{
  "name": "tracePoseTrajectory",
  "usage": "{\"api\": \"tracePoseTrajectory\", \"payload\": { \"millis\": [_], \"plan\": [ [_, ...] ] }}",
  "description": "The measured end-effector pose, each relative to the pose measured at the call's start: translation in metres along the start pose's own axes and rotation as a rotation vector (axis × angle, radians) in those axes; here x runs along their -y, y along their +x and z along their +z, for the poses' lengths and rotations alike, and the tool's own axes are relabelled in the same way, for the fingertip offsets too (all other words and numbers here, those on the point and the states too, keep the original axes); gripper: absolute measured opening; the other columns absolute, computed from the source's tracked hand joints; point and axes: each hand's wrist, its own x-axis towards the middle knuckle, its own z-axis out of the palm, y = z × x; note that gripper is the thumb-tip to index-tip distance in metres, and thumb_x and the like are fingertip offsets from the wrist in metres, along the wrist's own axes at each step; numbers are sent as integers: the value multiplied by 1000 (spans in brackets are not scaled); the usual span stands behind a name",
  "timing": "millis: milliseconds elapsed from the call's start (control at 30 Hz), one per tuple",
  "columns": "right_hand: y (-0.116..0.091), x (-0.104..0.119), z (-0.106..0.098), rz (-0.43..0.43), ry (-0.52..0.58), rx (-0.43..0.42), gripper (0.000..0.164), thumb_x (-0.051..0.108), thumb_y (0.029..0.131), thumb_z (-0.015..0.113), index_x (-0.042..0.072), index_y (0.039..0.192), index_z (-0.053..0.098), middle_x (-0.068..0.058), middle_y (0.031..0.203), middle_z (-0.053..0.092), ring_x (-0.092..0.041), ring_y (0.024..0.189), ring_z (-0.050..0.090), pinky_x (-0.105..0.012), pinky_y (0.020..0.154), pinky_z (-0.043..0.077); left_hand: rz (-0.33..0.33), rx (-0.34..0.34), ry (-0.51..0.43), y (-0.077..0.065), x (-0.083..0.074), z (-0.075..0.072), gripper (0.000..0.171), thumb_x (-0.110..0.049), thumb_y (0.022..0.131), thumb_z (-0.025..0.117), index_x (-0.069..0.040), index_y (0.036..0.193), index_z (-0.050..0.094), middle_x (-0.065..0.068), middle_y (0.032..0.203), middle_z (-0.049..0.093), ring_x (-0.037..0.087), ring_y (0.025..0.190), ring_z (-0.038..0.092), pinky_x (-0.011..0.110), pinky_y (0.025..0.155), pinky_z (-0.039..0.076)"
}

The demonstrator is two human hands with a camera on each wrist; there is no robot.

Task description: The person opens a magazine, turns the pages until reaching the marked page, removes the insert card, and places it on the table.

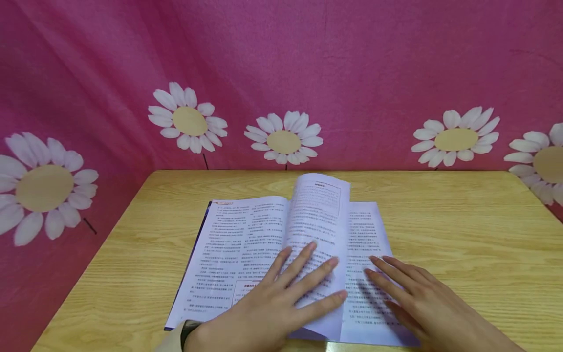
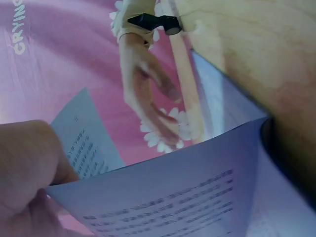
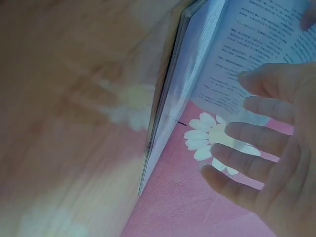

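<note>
Near the tabletop's (image 1: 110, 274) front edge, left hand (image 1: 281, 298) and right hand (image 1: 426, 298) are spreading straight fingers over book pages (image 1: 316, 220), likely light, easily creased, best held by outer edges

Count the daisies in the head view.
5: a daisy at far left, a daisy left of centre, a daisy near centre, a daisy right of centre, a daisy far right, cut off. The table may hide more.
</note>
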Motion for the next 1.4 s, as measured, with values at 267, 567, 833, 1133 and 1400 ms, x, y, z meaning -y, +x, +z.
{"api": "tracePoseTrajectory", "payload": {
  "millis": [267,567,833,1133,1400],
  "plan": [
    [-1,0,2,21,-14,42,67,54,91,54,27,150,38,0,153,37,-27,131,44,-52,93,46,-62,128,224,-5,3,-3,55,-54,83,67,-24,129,62,11,155,30,40,145,10,70,105,17],
    [-2,-1,7,26,-9,82,71,45,87,64,28,150,36,0,154,34,-28,134,40,-40,113,27,-508,244,126,-13,8,6,63,0,81,69,-18,139,53,21,155,22,58,138,5,79,93,23],
    [1,1,3,162,113,298,75,45,83,69,36,149,35,1,156,31,-33,137,37,-61,98,38,-769,294,-10,-31,18,27,60,10,85,57,-15,139,50,20,156,21,61,136,5,79,88,29],
    [1,-5,11,255,195,424,60,54,87,60,35,143,47,2,151,39,-35,136,38,-63,101,33,-851,411,-106,-61,36,36,67,13,82,60,-12,143,45,29,151,24,72,127,0,71,90,36],
    [-3,-8,17,202,173,376,63,58,91,50,26,145,45,-2,151,40,-36,135,39,-61,100,36,-882,406,-53,-77,33,48,81,-1,77,71,-18,149,36,41,142,28,76,122,6,78,96,19]
  ]
}}
